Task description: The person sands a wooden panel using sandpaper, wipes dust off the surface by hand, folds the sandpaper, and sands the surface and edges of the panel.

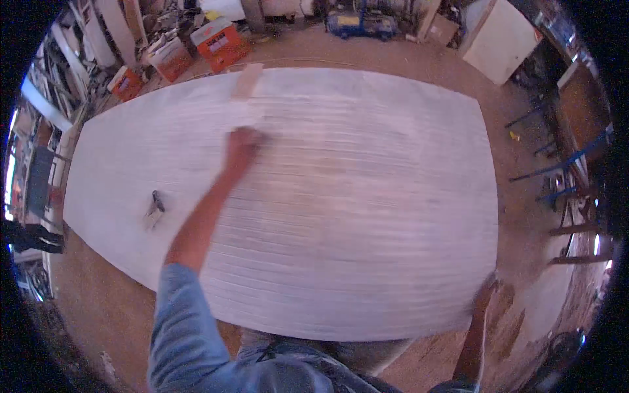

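A large pale panel (419, 196), streaked with many thin lines across its surface, spreads out before me. My left hand (244, 143) is closed and reaches over the panel's upper middle. A dark smear shows at its right side, but what it grips is too blurred to name. My right hand (486, 287) is down at the panel's near right corner, its fingers blurred and partly hidden. A white cord (483, 334) runs along that forearm. To the left of my left arm, a small tool with a dark end and pale body (154, 209) lies on the panel.
A tan flat piece (247, 82) lies across the panel's far edge. Beyond stand orange-and-white boxes (219, 47) and a blue machine (360, 25). A white board (501, 40) leans at the back right. Blue metal legs (567, 160) stand right; timber offcuts (72, 56) crowd the left.
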Available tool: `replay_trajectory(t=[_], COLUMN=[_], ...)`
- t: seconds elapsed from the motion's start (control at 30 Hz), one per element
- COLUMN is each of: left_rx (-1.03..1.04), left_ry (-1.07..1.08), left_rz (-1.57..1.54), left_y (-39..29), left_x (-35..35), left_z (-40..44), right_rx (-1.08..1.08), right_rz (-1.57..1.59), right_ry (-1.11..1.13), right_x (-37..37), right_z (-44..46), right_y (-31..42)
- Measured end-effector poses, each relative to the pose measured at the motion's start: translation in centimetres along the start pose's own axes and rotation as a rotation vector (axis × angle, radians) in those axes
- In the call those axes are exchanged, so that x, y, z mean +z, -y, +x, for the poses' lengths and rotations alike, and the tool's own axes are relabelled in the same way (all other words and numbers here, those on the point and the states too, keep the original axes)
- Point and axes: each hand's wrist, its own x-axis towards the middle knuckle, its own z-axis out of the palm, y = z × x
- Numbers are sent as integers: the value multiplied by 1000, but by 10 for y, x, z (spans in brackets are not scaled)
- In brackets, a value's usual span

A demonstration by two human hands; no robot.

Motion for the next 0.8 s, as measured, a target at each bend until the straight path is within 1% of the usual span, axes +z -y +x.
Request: replay_trajectory(t=[0.03,0.07,0.13,0.17,0.2,0.23,0.27,0.3,0.33,0.37,0.4,0.43,0.47,0.53,0.57,0.6,0.63,0.67,0.7,0.73,0.8], left_rx=[23,51,251,323,396,428,555,379,577,434,432,348,332,432,494,610,511,409,386,383,164], left_ry=[48,-59,8,-20,-51,-12,-100,184,-118,90,-14,51,44,180,110,-75,76,81,96,75,147], left_rz=[163,95,-30,-14,-2,78,-53,-108,-232,-92,-175,-219,-216,-71,-226,-141,-112,-12,160,45,-81], left_y=[-6,-7,-5,-16,-53,-94,-144,-199,-233,-280,-311,-327,-318,-280,-226,-174,-120,-72,-33,-12,-19], left_x=[-49,-64,-38,-2,28,57,77,87,121,129,127,127,118,91,90,76,59,37,6,-28,-57], left_z=[0,-3,14,20,33,45,59,76,89,100,105,110,109,102,92,75,64,45,34,24,20], right_rx=[-1,-5,-6,-6,-5,-8,-12,-21,-22,-25,-23,-22,-29,-36,-36,-39,-38,-33,-33,-33,-38], right_rz=[10,14,20,26,30,30,29,21,9,1,-10,-15,-35,-49,-48,-48,-51,-45,-41,-35,-37], right_ry=[4,-1,0,5,7,10,5,5,1,-3,-3,-5,-13,-22,-27,-32,-34,-37,-45,-51,-65], right_x=[3,4,7,7,8,9,6,8,7,10,7,3,2,1,1,2,5,6,7,10,13], right_z=[1,1,2,3,2,1,-1,-1,-1,-2,-3,0,-1,0,2,3,3,5,6,6,6], right_y=[0,-1,0,-2,-3,-3,-6,-5,-7,-6,-10,-11,-11,-9,-9,-6,-4,-4,-2,2,6])
